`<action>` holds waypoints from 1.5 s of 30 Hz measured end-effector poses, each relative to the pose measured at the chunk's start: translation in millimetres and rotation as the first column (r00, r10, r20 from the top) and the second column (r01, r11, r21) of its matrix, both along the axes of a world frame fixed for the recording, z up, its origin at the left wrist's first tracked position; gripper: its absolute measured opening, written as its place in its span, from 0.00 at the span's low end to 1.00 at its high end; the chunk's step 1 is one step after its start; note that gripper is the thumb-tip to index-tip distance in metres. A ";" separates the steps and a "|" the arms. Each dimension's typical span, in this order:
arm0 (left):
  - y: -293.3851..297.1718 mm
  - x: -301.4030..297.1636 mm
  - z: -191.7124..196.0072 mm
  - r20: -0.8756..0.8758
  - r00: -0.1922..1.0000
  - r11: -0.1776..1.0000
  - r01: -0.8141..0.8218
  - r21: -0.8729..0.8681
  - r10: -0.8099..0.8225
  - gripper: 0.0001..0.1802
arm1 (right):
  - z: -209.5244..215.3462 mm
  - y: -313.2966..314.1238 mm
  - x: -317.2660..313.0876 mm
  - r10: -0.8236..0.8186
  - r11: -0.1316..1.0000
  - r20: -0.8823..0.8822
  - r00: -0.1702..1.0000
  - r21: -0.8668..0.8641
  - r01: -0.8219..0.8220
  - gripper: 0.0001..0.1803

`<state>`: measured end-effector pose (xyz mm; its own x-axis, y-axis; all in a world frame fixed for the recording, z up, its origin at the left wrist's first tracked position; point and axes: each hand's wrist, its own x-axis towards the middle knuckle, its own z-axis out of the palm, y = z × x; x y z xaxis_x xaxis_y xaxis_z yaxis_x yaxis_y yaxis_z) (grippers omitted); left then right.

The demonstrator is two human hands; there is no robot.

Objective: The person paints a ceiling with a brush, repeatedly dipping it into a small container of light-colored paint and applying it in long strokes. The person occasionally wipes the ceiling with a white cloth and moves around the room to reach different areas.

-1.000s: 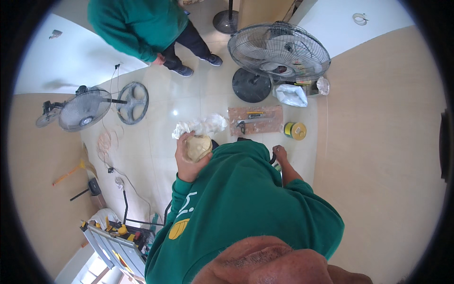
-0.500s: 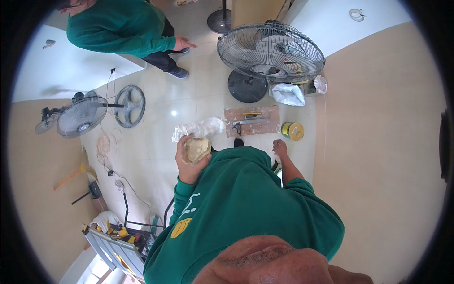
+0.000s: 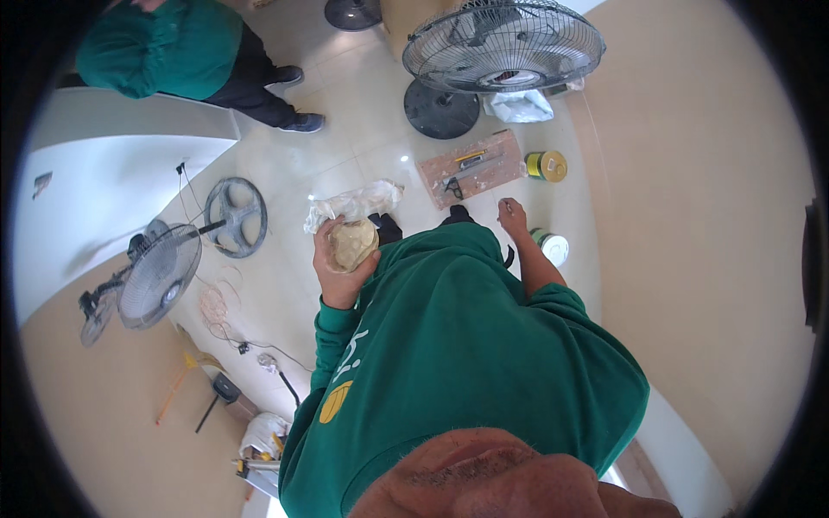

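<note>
My left hand (image 3: pixel 335 278) is wrapped round the side of a round, shallow tub (image 3: pixel 352 245) with a cream-coloured, smeared inside. It is held in front of my chest, tilted up. My right hand (image 3: pixel 512 212) hangs at my right side with its fingers curled together; whatever is in them, if anything, is too small to make out. On the floor past my feet lies a stained reddish-brown board (image 3: pixel 494 177) with a yellow-handled tool (image 3: pixel 471 156) and other hand tools on it. A crumpled white plastic sheet (image 3: pixel 363 201) lies beyond the tub.
A large standing fan (image 3: pixel 505 52) is ahead, with a white bag (image 3: pixel 521 107) beside it. A yellow can (image 3: pixel 547 166) and a white-lidded can (image 3: pixel 553 249) stand at right. Another fan (image 3: pixel 160 274) and cables (image 3: pixel 216 311) are at left. A person in green (image 3: pixel 164 47) stands far left.
My view has turned, and the white-lidded can now shows beside my right arm. The other person's pointing hand has drawn back. My left hand still holds the tub.
</note>
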<state>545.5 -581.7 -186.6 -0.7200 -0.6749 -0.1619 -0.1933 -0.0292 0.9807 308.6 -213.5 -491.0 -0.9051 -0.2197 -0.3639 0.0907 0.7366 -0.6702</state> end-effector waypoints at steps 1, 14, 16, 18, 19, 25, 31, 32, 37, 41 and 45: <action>-9.4 1.8 -2.2 0.006 1.000 1.000 0.025 -0.005 -0.025 0.44 | 3.9 -8.3 10.0 -0.033 0.999 0.002 0.999 0.002 0.033 0.17; -80.7 -22.6 2.1 -0.054 0.943 0.944 0.326 -0.041 -0.328 0.46 | 3.5 9.9 122.0 -0.213 0.958 0.021 0.977 0.204 0.204 0.18; -78.5 -27.5 3.2 -0.042 0.940 0.939 0.334 -0.083 -0.339 0.47 | -2.6 17.9 126.7 -0.202 0.972 0.047 0.978 0.130 0.195 0.18; -72.9 -31.9 3.9 -0.028 0.938 0.930 0.339 -0.143 -0.346 0.47 | -6.7 22.6 126.4 -0.209 0.973 0.043 0.977 0.107 0.203 0.18; -69.3 -34.1 4.4 -0.046 0.935 0.932 0.344 -0.114 -0.351 0.47 | -7.7 23.7 124.8 -0.189 0.976 -0.012 0.982 0.108 0.189 0.18; -34.9 -48.6 11.4 -0.089 0.914 0.917 0.389 -0.090 -0.396 0.46 | -3.0 23.0 110.2 -0.236 0.967 0.042 0.971 -0.084 0.239 0.20; -1.4 -57.8 17.9 -0.097 0.892 0.897 0.436 -0.080 -0.442 0.44 | 4.0 46.2 109.9 -0.299 0.947 0.018 0.954 -0.114 0.299 0.19; 4.5 -58.1 18.5 -0.109 0.890 0.896 0.435 -0.084 -0.442 0.43 | 4.5 53.3 111.1 -0.295 0.948 0.034 0.955 -0.117 0.297 0.19; 32.5 -61.8 19.5 -0.143 0.882 0.892 0.453 -0.014 -0.450 0.45 | -2.6 89.1 115.3 -0.379 0.915 0.172 0.909 -0.073 0.396 0.19; 53.6 -64.2 17.3 -0.091 0.860 0.862 0.489 -0.138 -0.502 0.46 | -19.6 116.8 125.3 -0.349 0.928 0.015 0.937 -0.136 0.348 0.18; 70.6 -68.5 11.6 -0.106 0.838 0.842 0.518 -0.151 -0.535 0.47 | -31.0 129.0 136.3 -0.469 0.883 0.011 0.883 0.001 0.469 0.19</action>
